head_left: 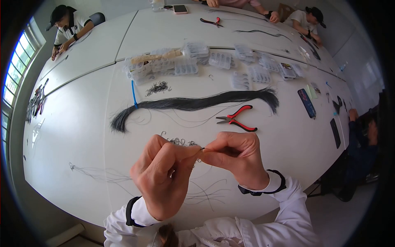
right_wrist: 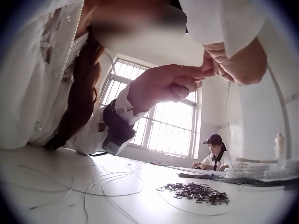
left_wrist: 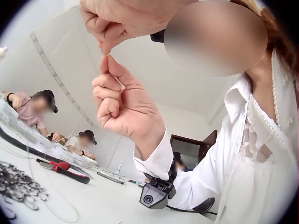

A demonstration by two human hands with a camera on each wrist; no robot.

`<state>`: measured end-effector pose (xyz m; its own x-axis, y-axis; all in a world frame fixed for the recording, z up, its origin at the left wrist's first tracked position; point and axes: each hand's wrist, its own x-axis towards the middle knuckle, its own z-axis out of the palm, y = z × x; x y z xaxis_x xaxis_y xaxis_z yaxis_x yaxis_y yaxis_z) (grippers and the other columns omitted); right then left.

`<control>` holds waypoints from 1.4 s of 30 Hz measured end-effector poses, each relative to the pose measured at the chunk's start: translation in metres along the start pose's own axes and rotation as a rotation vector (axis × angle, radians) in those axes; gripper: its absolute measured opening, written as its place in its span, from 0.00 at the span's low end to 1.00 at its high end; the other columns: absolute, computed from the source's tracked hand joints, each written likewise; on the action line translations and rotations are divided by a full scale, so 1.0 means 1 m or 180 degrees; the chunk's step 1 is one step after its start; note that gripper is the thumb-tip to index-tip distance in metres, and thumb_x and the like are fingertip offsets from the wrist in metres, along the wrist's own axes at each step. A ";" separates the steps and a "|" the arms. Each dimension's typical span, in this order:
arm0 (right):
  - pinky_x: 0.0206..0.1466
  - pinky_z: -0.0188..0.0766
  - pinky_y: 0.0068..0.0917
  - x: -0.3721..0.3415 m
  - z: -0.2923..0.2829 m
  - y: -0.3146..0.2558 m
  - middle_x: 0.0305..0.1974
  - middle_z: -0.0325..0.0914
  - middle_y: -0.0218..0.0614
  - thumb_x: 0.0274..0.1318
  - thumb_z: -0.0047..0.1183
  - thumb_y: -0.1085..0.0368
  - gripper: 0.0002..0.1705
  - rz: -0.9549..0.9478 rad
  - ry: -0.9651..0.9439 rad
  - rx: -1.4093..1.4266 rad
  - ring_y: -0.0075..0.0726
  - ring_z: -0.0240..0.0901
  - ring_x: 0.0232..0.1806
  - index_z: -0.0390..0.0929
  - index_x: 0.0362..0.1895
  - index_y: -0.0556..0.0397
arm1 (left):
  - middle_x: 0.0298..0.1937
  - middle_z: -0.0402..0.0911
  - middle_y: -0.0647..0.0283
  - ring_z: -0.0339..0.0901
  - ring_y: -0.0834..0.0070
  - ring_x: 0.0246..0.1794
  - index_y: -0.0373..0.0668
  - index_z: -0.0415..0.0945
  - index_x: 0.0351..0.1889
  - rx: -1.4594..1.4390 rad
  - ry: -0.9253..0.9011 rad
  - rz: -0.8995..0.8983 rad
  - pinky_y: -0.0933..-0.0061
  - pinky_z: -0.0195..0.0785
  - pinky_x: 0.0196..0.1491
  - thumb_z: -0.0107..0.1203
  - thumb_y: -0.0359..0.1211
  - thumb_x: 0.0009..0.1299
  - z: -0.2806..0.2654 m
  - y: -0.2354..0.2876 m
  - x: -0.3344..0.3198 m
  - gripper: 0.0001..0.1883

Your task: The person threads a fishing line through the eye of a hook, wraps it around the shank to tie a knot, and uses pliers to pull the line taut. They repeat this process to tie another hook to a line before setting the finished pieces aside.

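Observation:
My left hand (head_left: 160, 177) and right hand (head_left: 238, 158) meet tip to tip above the near part of the table in the head view. Thumb and forefinger of each pinch a tiny dark piece (head_left: 202, 148) between them; the fingertips mostly cover it, and I cannot tell its kind. A pile of fish hooks (head_left: 177, 141) lies just beyond the hands, partly hidden by them, and shows whole in the right wrist view as dark hooks (right_wrist: 196, 192). Thin line strands (head_left: 205, 193) spread over the table below the hands.
Red-handled pliers (head_left: 236, 118) lie beyond my right hand. Behind them stretches a long bundle of black line (head_left: 193, 101) with a blue tie (head_left: 134, 94). More hooks (head_left: 158, 87) and clear plastic boxes (head_left: 220, 60) sit farther back. A phone (head_left: 306, 103) is at right. Other people sit around.

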<state>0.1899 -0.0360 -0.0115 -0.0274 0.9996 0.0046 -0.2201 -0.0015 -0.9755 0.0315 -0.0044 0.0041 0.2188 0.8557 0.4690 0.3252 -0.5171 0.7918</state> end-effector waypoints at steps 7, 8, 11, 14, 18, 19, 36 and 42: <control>0.15 0.57 0.17 -0.005 0.005 -0.008 0.18 0.68 0.31 0.41 0.62 0.76 0.06 -0.1819 0.0313 -0.2503 0.19 0.64 0.16 0.81 0.29 0.58 | 0.19 0.65 0.66 0.62 0.80 0.15 0.40 0.80 0.29 0.0352 0.0068 0.0366 0.79 0.55 0.17 0.63 0.19 0.49 0.001 0.000 -0.001 0.11; 0.14 0.55 0.17 -0.006 0.005 -0.009 0.18 0.65 0.31 0.39 0.62 0.76 0.08 -0.2298 0.0367 -0.3035 0.20 0.62 0.15 0.80 0.29 0.59 | 0.19 0.65 0.65 0.63 0.78 0.15 0.40 0.80 0.29 0.0463 0.0049 0.0455 0.79 0.56 0.17 0.63 0.18 0.48 0.000 0.000 -0.001 0.12; 0.12 0.53 0.18 -0.010 0.001 -0.011 0.18 0.65 0.28 0.32 0.61 0.81 0.15 -0.3159 0.0205 -0.4131 0.20 0.58 0.12 0.81 0.32 0.60 | 0.20 0.64 0.65 0.64 0.77 0.14 0.40 0.80 0.31 0.0679 -0.0024 0.0641 0.79 0.56 0.16 0.62 0.17 0.46 -0.001 0.001 -0.002 0.14; 0.11 0.50 0.17 -0.014 0.004 -0.015 0.18 0.60 0.26 0.29 0.57 0.82 0.18 -0.3487 0.0257 -0.4533 0.19 0.55 0.13 0.81 0.33 0.64 | 0.21 0.64 0.65 0.64 0.79 0.14 0.40 0.80 0.32 0.0780 -0.0001 0.0933 0.79 0.56 0.14 0.62 0.17 0.46 0.000 -0.002 -0.003 0.15; 0.11 0.50 0.16 -0.017 0.007 -0.019 0.18 0.60 0.27 0.29 0.58 0.80 0.17 -0.3588 0.0338 -0.4716 0.19 0.53 0.13 0.81 0.32 0.64 | 0.21 0.64 0.66 0.65 0.80 0.14 0.39 0.80 0.32 0.0826 -0.0119 0.1113 0.79 0.56 0.13 0.62 0.16 0.46 -0.001 -0.002 -0.003 0.15; 0.11 0.50 0.16 -0.016 0.005 -0.021 0.18 0.60 0.27 0.29 0.58 0.80 0.17 -0.3583 0.0337 -0.4716 0.19 0.53 0.13 0.81 0.32 0.64 | 0.21 0.64 0.66 0.65 0.80 0.14 0.39 0.80 0.32 0.0781 -0.0178 0.1117 0.79 0.56 0.13 0.61 0.16 0.46 -0.001 -0.001 -0.003 0.15; 0.15 0.58 0.21 -0.005 -0.008 -0.037 0.19 0.67 0.28 0.36 0.65 0.74 0.12 -0.2467 0.0166 -0.3274 0.24 0.63 0.14 0.79 0.31 0.56 | 0.21 0.62 0.66 0.64 0.79 0.14 0.43 0.81 0.32 0.0390 -0.0497 0.0872 0.77 0.55 0.15 0.63 0.19 0.46 -0.007 0.008 0.001 0.14; 0.16 0.60 0.21 -0.007 -0.007 -0.040 0.19 0.71 0.30 0.39 0.65 0.73 0.09 -0.2049 0.0090 -0.3137 0.26 0.66 0.16 0.80 0.29 0.55 | 0.20 0.62 0.66 0.63 0.78 0.14 0.43 0.81 0.31 0.0365 -0.0444 0.0869 0.77 0.56 0.15 0.63 0.19 0.46 -0.008 0.006 0.001 0.14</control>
<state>0.2060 -0.0423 0.0263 -0.1620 0.8085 0.5657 0.6638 0.5135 -0.5438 0.0264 -0.0069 0.0123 0.4337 0.6781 0.5934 0.3369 -0.7328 0.5911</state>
